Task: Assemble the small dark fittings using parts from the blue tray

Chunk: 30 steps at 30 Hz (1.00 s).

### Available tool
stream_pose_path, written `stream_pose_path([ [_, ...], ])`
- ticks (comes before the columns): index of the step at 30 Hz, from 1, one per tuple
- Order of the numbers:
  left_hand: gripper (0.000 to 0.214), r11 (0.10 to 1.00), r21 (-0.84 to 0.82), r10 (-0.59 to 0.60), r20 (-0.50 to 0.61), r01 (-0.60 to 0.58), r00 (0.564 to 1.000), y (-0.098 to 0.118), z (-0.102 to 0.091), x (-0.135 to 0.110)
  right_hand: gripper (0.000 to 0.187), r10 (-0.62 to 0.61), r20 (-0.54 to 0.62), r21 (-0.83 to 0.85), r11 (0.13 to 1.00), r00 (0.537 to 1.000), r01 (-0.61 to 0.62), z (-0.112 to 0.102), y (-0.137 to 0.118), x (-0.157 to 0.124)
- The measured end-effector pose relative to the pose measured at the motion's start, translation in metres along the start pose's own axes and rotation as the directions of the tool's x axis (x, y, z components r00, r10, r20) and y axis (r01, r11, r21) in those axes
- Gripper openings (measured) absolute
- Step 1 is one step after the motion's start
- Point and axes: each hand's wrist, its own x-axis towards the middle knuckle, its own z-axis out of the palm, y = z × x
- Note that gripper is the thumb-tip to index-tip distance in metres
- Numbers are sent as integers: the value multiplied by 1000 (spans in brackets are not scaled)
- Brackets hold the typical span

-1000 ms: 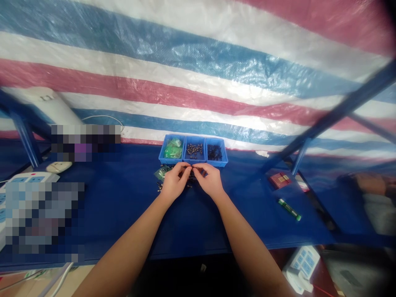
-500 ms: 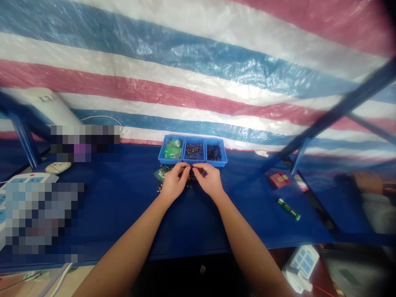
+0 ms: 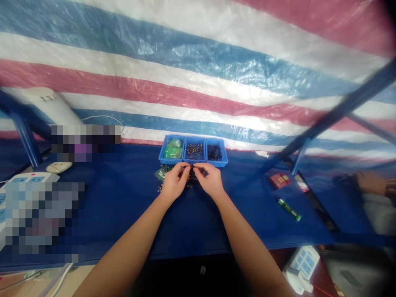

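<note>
My left hand (image 3: 175,180) and my right hand (image 3: 209,180) meet fingertip to fingertip over a small heap of dark parts (image 3: 191,180) on the blue table (image 3: 123,206). Both hands pinch a tiny dark piece between them; it is too small to name. A green packet (image 3: 161,172) lies just left of my left hand. Behind the hands stand three blue bins in a row: the left bin (image 3: 172,150) holds green packets, the middle bin (image 3: 194,150) small dark metal parts, and the right bin (image 3: 215,152) black parts.
A red box (image 3: 279,180) and a green tube (image 3: 288,209) lie to the right. Power strips (image 3: 29,179) and a mouse (image 3: 58,166) sit at the left. Blue rack struts (image 3: 334,115) cross the right side. Another person's hand (image 3: 366,181) shows at far right.
My hands stay in the same place, with only slight finger movement. The other person's hand at the far right has shifted a little.
</note>
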Motion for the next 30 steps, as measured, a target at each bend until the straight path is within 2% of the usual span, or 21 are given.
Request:
stream_pose_path([
  [11,28,999,52,6,-14,-5,1000,-2,1,1,18,-23,18,37,999,1000,22,0,-4,0],
  [25,26,1000,29,8,-28,-7,1000,-6,3,2,19,-23,-1,32,999,1000,23,1,-1,0],
  [30,29,998,55,10,-15,-10,1000,-7,2,2,19,-5,31,41,999,1000,4,2,-2,-1],
])
